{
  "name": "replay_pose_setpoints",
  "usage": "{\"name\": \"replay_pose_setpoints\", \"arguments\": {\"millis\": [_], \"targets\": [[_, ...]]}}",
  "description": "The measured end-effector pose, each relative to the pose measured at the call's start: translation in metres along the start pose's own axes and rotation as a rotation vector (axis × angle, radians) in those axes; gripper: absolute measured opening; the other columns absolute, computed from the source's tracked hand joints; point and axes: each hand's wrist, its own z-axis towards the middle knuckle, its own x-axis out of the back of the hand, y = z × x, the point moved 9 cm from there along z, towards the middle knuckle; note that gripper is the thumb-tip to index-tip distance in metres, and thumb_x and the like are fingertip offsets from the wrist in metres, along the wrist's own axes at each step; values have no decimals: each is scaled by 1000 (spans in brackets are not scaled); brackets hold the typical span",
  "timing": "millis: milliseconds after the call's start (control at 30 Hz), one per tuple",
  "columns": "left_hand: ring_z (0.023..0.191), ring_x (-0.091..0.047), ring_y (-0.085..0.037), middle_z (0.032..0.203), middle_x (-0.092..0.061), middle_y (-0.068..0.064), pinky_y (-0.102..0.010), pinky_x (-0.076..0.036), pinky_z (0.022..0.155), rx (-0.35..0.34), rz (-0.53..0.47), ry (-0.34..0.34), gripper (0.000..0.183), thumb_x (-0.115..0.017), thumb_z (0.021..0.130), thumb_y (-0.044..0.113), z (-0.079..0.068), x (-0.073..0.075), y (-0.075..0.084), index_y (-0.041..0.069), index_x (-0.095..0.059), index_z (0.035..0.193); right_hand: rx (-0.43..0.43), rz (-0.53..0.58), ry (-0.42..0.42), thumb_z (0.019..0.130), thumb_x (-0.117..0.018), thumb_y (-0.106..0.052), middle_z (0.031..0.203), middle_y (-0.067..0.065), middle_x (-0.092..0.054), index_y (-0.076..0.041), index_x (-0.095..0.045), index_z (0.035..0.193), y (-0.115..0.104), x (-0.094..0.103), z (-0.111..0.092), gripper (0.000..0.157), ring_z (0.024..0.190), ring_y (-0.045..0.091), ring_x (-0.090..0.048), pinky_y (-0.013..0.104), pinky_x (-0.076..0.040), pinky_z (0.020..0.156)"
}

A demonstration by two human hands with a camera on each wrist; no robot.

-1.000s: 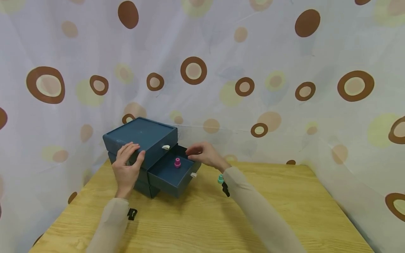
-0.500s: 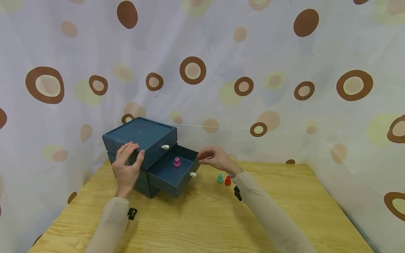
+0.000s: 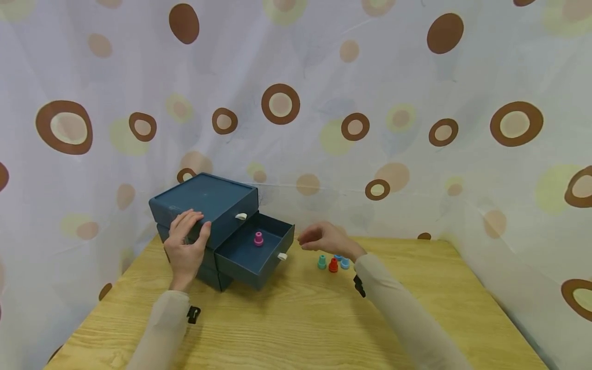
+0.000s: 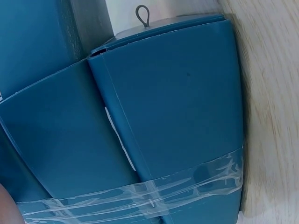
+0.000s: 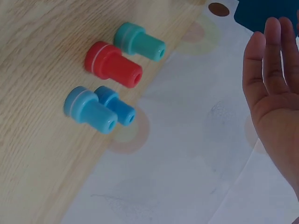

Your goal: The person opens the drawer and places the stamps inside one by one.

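My left hand (image 3: 186, 252) rests against the near side of the dark blue drawer box (image 3: 203, 203), fingers on its upper edge and thumb by the front corner. The middle drawer (image 3: 242, 257) is pulled out. A magenta stepped peg (image 3: 258, 239) stands inside it. Just right of the drawer, my right hand (image 3: 330, 240) hovers with fingers loosely bent and nothing held. Below it on the table stand a teal peg (image 5: 138, 42), a red peg (image 5: 112, 64), a light blue peg (image 5: 89, 108) and a darker blue peg (image 5: 122, 111).
The wooden table (image 3: 296, 329) meets a curtain (image 3: 314, 61) with brown circles at its back and sides. Clear tape (image 4: 187, 186) wraps the drawer box's side, and a thin loop (image 4: 142, 15) sticks out near one edge. White pull tabs (image 3: 282, 256) mark the drawer fronts.
My right hand has moved right, from over the open drawer to beside it, uncovering the red and blue pegs. My left hand and the magenta peg have stayed in place.
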Motion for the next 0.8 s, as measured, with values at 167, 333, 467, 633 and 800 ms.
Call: {"name": "replay_pose_setpoints", "arguments": {"millis": [167,333,467,633,800], "targets": [[113,-56,-47,104,-69,-31,-62,-33,109,2,0,-7,24,-72,75,-12,0,0,1,-12,-71,99,-41,-31,-24,92,-69,-20,111,13,-72,-11,-72,111,12,4,-7,21,95,16,-70,30,-57,80],[112,-56,-49,103,-69,-32,-63,-34,108,-11,4,-4,24,-71,75,-13,1,0,4,-13,-71,99,-60,-16,-25,92,-68,-19,111,14,-72,-10,-72,111,25,10,-16,21,93,21,-69,32,-57,78],[112,-57,-49,103,-69,-31,-62,-34,108,-13,8,0,24,-72,75,-13,1,1,4,-13,-71,99,-77,4,-10,92,-68,-17,112,12,-70,-10,-72,111,38,16,-23,21,95,26,-68,31,-57,80],[113,-57,-47,104,-69,-30,-61,-34,109,-3,-3,-4,23,-72,76,-12,1,0,0,-12,-71,99,-99,46,-11,93,-67,-16,119,21,-67,-5,-69,117,54,23,-33,26,101,27,-68,41,-57,87],[113,-57,-47,104,-69,-30,-61,-34,109,-3,-4,0,22,-72,77,-11,2,0,-2,-13,-71,98,-106,78,-4,94,-63,-13,124,29,-63,1,-65,123,67,29,-43,32,106,31,-68,45,-56,90]]}}
